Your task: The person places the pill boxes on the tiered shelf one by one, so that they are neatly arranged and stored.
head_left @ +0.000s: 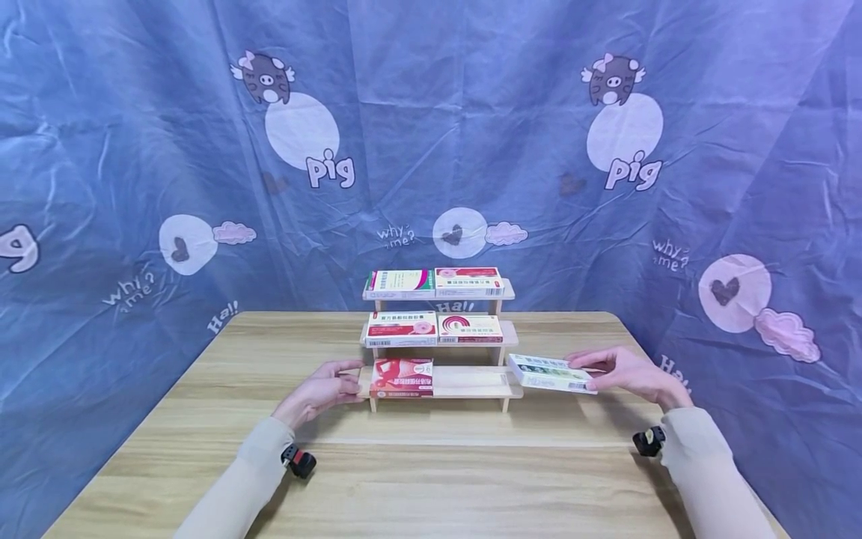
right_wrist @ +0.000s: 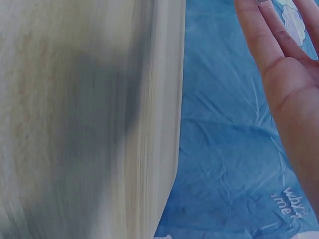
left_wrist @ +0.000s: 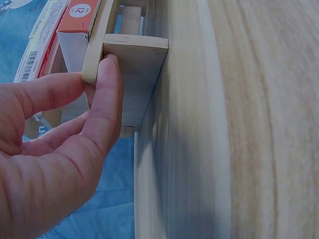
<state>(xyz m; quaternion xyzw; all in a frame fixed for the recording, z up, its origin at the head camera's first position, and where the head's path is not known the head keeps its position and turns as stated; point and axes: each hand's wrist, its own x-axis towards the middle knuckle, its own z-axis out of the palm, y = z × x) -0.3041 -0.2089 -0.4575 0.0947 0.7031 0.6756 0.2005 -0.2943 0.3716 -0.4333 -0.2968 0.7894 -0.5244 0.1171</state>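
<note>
My left hand pinches the left end of the lowest step of a small wooden three-tier rack; the left wrist view shows thumb and fingers on the board's edge. A red medicine box lies on that step's left half, beside bare wood. Off the step's right end, my right hand grips a white and green medicine box by its right end, holding it slightly tilted, its left end close to the rack. In the right wrist view the hand shows only partly, and the held box is nearly all out of frame.
The middle step carries a red and white box and a smaller white box. On the top step lie a green and white box and another red and white box. A blue printed curtain hangs behind the wooden table.
</note>
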